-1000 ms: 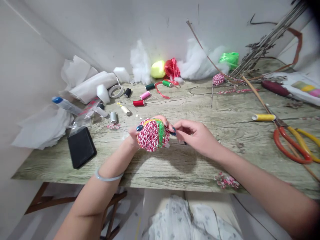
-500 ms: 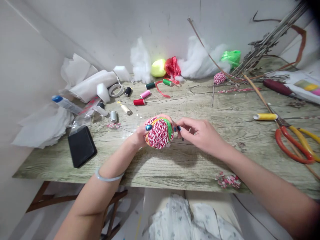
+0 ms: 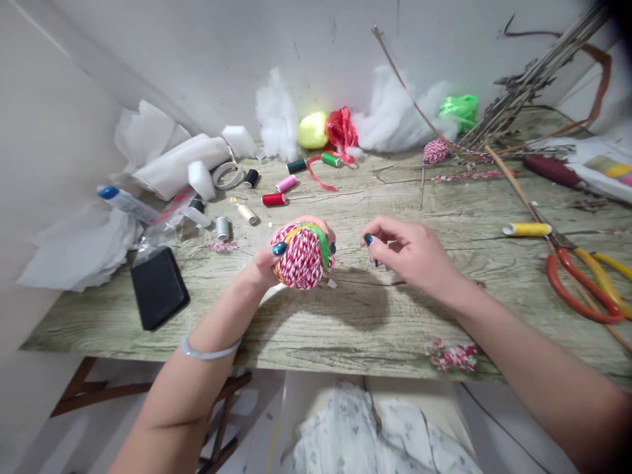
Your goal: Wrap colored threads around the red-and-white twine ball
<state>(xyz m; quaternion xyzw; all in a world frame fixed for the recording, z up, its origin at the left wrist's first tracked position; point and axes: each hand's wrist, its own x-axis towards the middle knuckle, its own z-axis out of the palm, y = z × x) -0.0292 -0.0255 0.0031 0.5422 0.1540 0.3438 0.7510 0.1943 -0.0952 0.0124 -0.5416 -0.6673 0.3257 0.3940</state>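
Note:
A ball wound with red-and-white twine point(image 3: 302, 260) is gripped in my left hand point(image 3: 265, 268), whose thumb lies across its near side and whose fingers wrap behind it. Green and yellow strands cross the ball's upper part. My right hand point(image 3: 412, 253) hovers to the right of the ball, apart from it. Its thumb and forefinger are pinched together; whatever lies between them, if anything, is too small to make out. Beneath the ball a small white scrap point(image 3: 331, 284) shows on the wooden table point(image 3: 316, 336).
Several thread spools, including a red one point(image 3: 273, 199), lie behind my hands. A black phone point(image 3: 158, 288) and white sheets point(image 3: 81, 247) are at left. Orange-handled shears point(image 3: 582, 284) and a yellow spool point(image 3: 526, 229) lie right. White stuffing point(image 3: 390, 118) rests against the wall.
My right hand has drawn away from the ball to the right, leaving a gap. My left hand has shifted slightly left with the ball.

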